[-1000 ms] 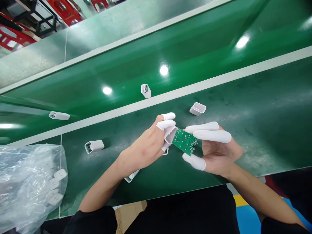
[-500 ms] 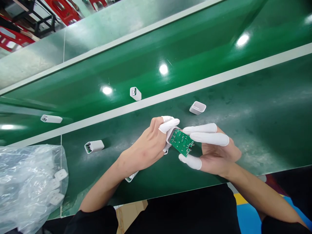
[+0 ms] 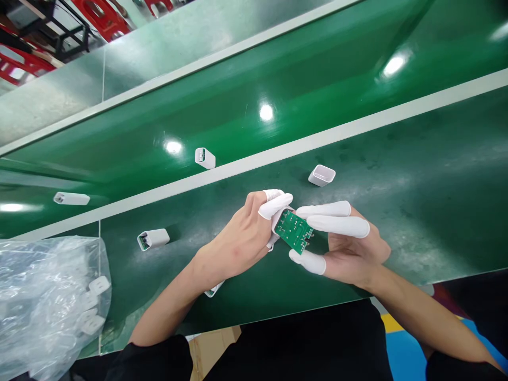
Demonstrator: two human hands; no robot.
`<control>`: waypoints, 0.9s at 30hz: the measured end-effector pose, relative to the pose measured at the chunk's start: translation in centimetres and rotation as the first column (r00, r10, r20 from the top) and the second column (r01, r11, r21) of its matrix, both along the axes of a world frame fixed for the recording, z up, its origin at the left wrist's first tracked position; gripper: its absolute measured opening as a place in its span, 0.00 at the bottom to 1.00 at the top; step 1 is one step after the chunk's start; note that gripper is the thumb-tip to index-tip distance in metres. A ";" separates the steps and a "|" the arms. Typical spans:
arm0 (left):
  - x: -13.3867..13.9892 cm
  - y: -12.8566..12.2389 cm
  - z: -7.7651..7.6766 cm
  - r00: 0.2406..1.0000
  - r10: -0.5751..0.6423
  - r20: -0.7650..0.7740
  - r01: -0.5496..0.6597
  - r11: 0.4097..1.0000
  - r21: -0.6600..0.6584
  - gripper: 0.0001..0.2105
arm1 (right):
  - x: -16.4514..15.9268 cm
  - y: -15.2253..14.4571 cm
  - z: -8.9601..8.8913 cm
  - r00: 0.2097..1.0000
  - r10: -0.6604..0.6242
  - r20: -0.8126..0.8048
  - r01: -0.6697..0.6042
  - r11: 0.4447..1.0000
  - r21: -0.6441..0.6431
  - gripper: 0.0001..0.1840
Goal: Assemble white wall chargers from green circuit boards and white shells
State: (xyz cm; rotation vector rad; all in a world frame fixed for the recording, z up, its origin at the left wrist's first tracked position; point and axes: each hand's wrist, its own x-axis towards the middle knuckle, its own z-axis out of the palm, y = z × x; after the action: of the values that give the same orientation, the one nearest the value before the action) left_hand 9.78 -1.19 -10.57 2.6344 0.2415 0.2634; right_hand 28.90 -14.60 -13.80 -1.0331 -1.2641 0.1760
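Observation:
My left hand (image 3: 240, 235), with white finger cots on its fingertips, is closed around a white plastic housing (image 3: 277, 218) that it mostly hides. A green circuit board (image 3: 294, 230) sits partly inside the housing's open end, solder side up. My right hand (image 3: 353, 241), also in white finger cots, grips the outer part of the board by its edges, thumb below and two fingers above. Past my hands, an empty white housing (image 3: 321, 175) lies with its opening up.
A white housing with a board inside (image 3: 154, 239) lies at left, another (image 3: 214, 290) partly under my left forearm. Two more housings, one mid-strip (image 3: 205, 158) and one farther left (image 3: 72, 198), lie on the glossy green strip. A clear bag (image 3: 47, 301) of white parts fills the lower left.
The two housings on the glossy green strip have shifted left. The board has gone slightly deeper into the housing, and my right hand has moved a little left with it.

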 end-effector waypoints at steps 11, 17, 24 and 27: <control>0.0 0.0 -0.2 1.000 -0.001 0.006 0.001 1.000 0.029 0.39 | -0.1 -0.2 0.0 1.000 -0.007 0.009 0.007 1.000 0.001 0.41; -0.1 0.0 -0.3 1.000 0.005 -0.015 -0.004 1.000 0.021 0.41 | -0.1 -0.2 -0.1 1.000 -0.019 0.004 0.019 1.000 -0.014 0.42; 0.0 0.0 -0.2 1.000 0.012 0.006 -0.012 0.999 0.033 0.42 | 0.0 -0.1 -0.4 0.999 -0.022 0.038 0.022 1.000 -0.015 0.43; 0.0 -0.1 0.0 1.000 0.009 0.009 -0.010 0.999 0.046 0.41 | 0.0 -0.2 -0.4 0.999 -0.017 0.043 0.019 0.998 -0.062 0.43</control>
State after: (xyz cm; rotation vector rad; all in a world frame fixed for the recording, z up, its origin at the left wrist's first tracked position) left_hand 9.79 -1.26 -10.59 2.6774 0.2481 0.2871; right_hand 28.92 -14.79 -14.21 -1.1066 -1.2937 0.1817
